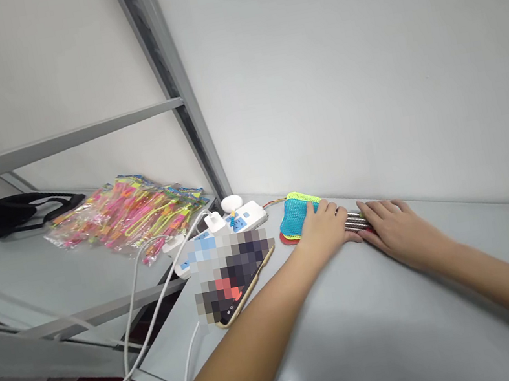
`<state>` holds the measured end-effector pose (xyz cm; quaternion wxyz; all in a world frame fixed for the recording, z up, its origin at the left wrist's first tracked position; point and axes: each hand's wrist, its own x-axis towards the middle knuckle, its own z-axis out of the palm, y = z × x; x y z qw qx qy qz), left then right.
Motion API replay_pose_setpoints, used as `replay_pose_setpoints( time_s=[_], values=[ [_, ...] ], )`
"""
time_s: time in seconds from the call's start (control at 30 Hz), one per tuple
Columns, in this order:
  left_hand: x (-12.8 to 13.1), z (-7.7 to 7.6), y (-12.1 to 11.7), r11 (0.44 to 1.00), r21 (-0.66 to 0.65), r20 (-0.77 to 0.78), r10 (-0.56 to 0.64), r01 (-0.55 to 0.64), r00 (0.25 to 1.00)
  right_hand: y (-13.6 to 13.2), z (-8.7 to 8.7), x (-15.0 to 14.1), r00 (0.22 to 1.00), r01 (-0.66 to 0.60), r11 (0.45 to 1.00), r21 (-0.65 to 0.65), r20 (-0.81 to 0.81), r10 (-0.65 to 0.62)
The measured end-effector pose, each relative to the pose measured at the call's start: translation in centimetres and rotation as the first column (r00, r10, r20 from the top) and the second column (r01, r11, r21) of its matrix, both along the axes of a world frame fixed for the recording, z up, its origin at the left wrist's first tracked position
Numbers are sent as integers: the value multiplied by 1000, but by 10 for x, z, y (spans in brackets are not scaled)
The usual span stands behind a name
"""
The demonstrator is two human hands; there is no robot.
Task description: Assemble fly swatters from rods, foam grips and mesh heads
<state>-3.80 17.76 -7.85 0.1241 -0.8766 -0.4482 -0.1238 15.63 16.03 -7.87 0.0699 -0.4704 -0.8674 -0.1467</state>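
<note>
A stack of fly swatters (295,217) lies on the grey table against the wall, with blue, yellow-green and red mesh heads at the left end. Their silvery metal handles show in the gap between my two hands. My left hand (326,225) grips the stack just right of the mesh heads, thumb on the near side. Around the other end of the handles, my right hand (394,228) is closed, fingers on the far side and thumb near. Both palms hide much of the handles.
A phone (245,277), partly blurred out, lies left of my forearm. Behind it are a white power strip (253,213) with a plugged-in charger (217,224) and white cables (153,330). Packaged colourful items (133,215) and a black strapped object (7,215) rest on the left shelf.
</note>
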Motion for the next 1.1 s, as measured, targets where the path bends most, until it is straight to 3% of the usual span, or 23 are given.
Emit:
replay_pose_setpoints(
  time_s=[0.13, 0.27, 0.33, 0.4, 0.47, 0.53, 0.63, 0.7, 0.83, 1.1],
  values=[
    [6, 1, 11, 999, 10, -3, -31, 31, 1000, -37, -9, 8, 1000, 20, 993, 120, -22, -18],
    [9, 12, 9, 998, 49, -8, -29, 30, 1000, -76, -18, 23, 997, -29, 1000, 9, -75, 30],
    [11, 21, -3, 994, 89, 2, -65, 64, 998, -89, -23, 30, 993, -57, 995, -87, -110, 47],
    [16, 26, -24, 970, 128, 23, -210, 206, 977, -97, -24, 34, 989, -86, 979, -183, -136, 62],
    [21, 26, -49, 922, 87, 44, -381, 377, 923, -100, -23, 36, 987, -91, 961, -260, -155, 52],
    [25, 21, -72, 887, -26, 86, -457, 461, 885, -100, -20, 35, 985, -54, 951, -305, -170, 2],
    [26, 6, -93, 929, -214, 208, -259, 302, 943, -99, -18, 34, 980, 21, 942, -334, -179, -86],
    [24, -2, -96, 927, -295, 220, -170, 231, 961, -98, -18, 33, 978, 40, 936, -350, -176, -108],
    [20, -5, -91, 886, -404, 179, -167, 227, 970, -98, -18, 32, 977, 37, 927, -374, -183, -112],
    [19, 5, -90, 850, -480, 155, -158, 214, 975, -100, -11, 33, 968, -3, 921, -389, -231, -95]
  ],
)
